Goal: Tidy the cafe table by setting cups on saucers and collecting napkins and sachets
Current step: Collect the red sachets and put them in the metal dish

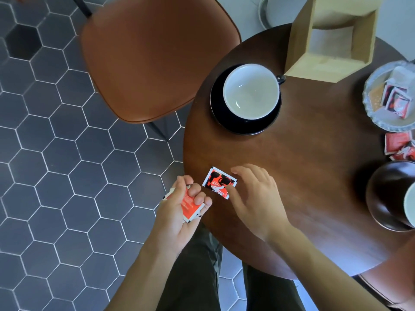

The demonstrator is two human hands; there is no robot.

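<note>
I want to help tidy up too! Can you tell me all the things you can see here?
table: one, dark brown, round, right side
chair: one, brown, left of the table
cup: one, white inside, on the black saucer
saucer: one, black, far left part of the table
wooden box: one, pale, behind the cup
dish: one, silvery, right edge, holding sachets
loose sachets: a few, red, below the dish
dark cup: one, right edge, partly cut off
sachet on table: one, red
held sachets: red, count unclear
left hand: gripping sachets
right hand: touching the table sachet
</note>
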